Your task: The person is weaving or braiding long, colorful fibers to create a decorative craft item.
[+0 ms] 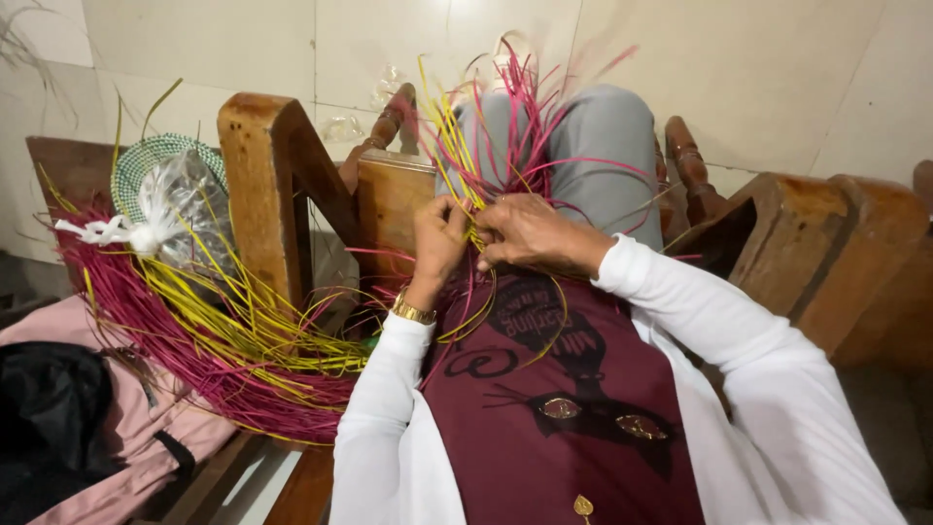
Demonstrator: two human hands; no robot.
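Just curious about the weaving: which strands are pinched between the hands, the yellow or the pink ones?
The yellow strands: left hand and right hand pinch them; pink strands fan out beyond.

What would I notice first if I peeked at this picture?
Probably the pink and yellow strands fanning up in the middle, pinched by the left hand and right hand. Then the big bundle of the same strands heaped at the left beside a wooden armrest.
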